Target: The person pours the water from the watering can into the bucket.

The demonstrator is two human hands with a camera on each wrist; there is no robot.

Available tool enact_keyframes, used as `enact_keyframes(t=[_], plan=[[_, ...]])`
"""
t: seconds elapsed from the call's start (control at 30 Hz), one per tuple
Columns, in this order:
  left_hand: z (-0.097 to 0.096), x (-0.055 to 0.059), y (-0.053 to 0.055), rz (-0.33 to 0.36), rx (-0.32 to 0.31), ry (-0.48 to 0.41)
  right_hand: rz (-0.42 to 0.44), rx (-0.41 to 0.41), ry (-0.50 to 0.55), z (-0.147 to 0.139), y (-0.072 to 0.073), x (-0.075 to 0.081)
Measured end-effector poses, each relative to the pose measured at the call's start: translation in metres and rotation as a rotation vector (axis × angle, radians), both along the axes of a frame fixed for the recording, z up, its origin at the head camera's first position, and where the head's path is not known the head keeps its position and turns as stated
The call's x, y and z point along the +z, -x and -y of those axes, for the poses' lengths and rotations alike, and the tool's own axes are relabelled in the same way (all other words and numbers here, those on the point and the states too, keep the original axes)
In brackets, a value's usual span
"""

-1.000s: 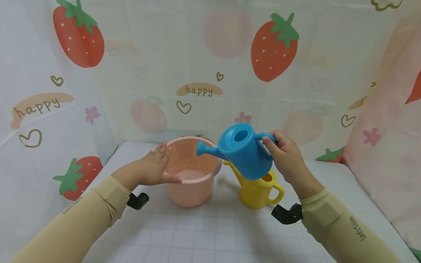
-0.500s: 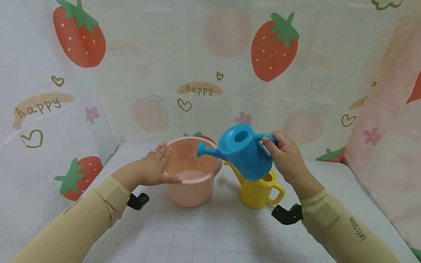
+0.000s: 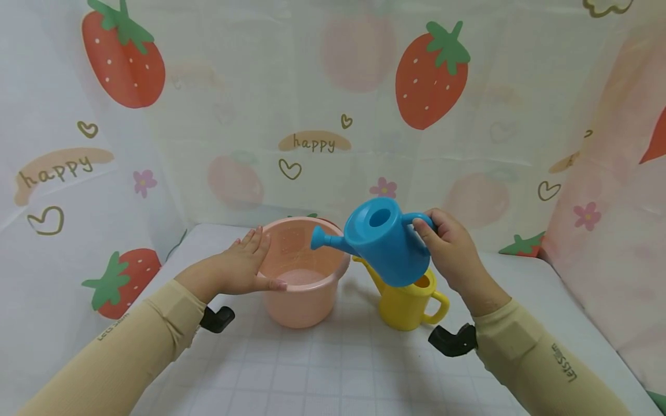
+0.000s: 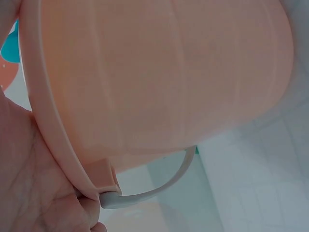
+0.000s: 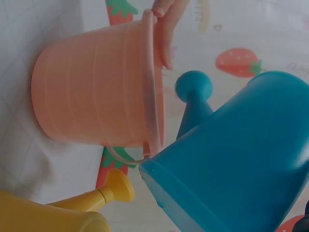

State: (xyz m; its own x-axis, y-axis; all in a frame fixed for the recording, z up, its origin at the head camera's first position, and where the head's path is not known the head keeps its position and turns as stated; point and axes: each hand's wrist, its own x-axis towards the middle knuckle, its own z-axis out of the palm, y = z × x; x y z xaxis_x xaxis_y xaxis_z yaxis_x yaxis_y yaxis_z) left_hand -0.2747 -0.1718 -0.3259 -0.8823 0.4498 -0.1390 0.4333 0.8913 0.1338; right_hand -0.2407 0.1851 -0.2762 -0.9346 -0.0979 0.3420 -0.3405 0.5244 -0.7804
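Note:
My right hand (image 3: 454,248) grips the handle of a blue toy watering can (image 3: 392,251), held up in the air and tilted left. Its spout rose (image 3: 318,237) overhangs the mouth of a pink plastic bucket (image 3: 302,309), and thin droplets show faintly inside the bucket. On the bucket's left rim rests my left hand (image 3: 234,268), fingers straight and thumb along the front edge. The left wrist view shows that palm against the rim (image 4: 46,111). Behind and below the blue can, a yellow watering can (image 3: 403,309) stands upright on the table, partly hidden.
A pale handle (image 4: 159,191) hangs from the bucket's side in the left wrist view. The table (image 3: 291,375) has a white cloth with a faint grid. Around it rises a fabric backdrop (image 3: 322,86) printed with strawberries and hearts. Both wrists carry black mounts (image 3: 452,341).

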Motion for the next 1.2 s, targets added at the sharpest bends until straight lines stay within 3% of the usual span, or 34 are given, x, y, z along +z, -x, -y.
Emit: enact_keyframes(t=[1.2], plan=[[-0.0008, 0.0035, -0.0025, 0.010, 0.001, -0.005, -0.028, -0.014, -0.035, -0.0003, -0.0003, -0.0004]])
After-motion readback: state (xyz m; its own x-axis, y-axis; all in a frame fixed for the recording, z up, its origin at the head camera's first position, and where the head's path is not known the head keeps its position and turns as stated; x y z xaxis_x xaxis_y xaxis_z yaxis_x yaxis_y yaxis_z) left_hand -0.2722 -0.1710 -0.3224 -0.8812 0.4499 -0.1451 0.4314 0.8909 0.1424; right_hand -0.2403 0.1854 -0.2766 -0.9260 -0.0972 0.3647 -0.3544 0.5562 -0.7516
